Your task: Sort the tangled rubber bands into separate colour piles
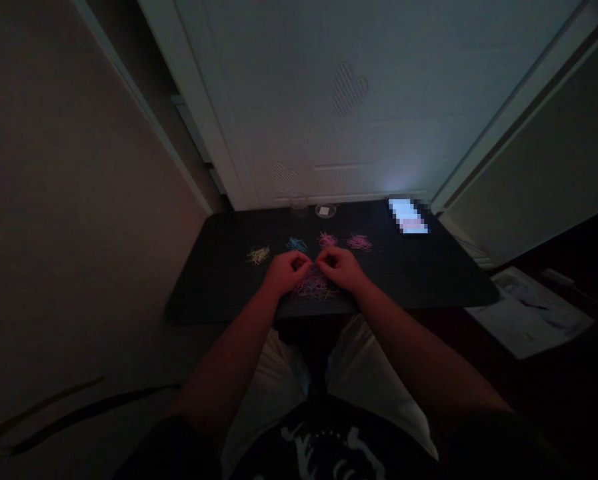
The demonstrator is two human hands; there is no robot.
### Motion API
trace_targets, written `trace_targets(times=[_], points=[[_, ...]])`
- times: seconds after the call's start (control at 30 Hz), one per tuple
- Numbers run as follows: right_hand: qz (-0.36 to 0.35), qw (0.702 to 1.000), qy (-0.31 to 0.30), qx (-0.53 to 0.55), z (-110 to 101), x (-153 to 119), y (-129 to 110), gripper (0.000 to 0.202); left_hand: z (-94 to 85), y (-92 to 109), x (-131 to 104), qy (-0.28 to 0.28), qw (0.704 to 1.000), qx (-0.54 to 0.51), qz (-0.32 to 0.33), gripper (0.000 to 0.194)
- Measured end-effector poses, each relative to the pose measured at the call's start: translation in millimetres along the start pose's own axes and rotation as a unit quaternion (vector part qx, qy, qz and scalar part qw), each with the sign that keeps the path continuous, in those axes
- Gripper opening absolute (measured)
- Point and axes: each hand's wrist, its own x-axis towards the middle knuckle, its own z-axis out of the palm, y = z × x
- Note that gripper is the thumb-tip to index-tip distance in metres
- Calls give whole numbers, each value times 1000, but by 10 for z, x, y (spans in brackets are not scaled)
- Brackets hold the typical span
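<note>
Close together over a dark table (219, 267), my left hand (286, 270) and my right hand (339, 267) each have thumb and fingertips pinched. Whatever they grip, if anything, is too small and dim to make out. Right under them lies a mixed pile of thin coloured sticks (316, 288), partly covered by the hands. Beyond it are smaller sorted heaps: yellowish sticks (259, 255) at the left, blue sticks (296, 244), pink sticks (327, 239) and another pink heap (359, 242) to the right.
A clear round container (299, 202) and a round lid with a white label (325, 211) stand at the table's back edge. A lit phone (407, 215) lies at the back right. Behind rises a white panel (299, 100). Papers (529, 313) lie lower right.
</note>
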Motion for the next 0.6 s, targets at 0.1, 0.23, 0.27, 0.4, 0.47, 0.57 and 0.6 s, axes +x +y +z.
trace_targets(times=[0.1, 0.23, 0.27, 0.4, 0.47, 0.57, 0.6], points=[[2, 1000, 2, -14, 2, -3, -22, 9, -5, 11, -1, -3, 1000, 1, -1, 19], [10, 1000, -2, -12, 8, -3, -37, 8, -12, 19, -7, -14, 1000, -9, -8, 19], [10, 1000, -1, -10, 11, -2, -37, 8, -15, 19, -9, -18, 1000, -13, -9, 19], [7, 1000, -8, -3, 21, 1, -23, 7, -24, 19, -15, -39, 999, -30, -7, 22], [6, 1000, -15, -15, 24, 3, -20, 6, -25, 16, -16, -45, 999, -28, -7, 22], [-8, 999, -25, -34, 34, 0, -30, 6, -23, 4, -18, -38, 999, -4, -3, 17], [-11, 999, -27, -36, 40, -3, -33, 6, -21, -2, -20, -36, 999, -1, -1, 16]])
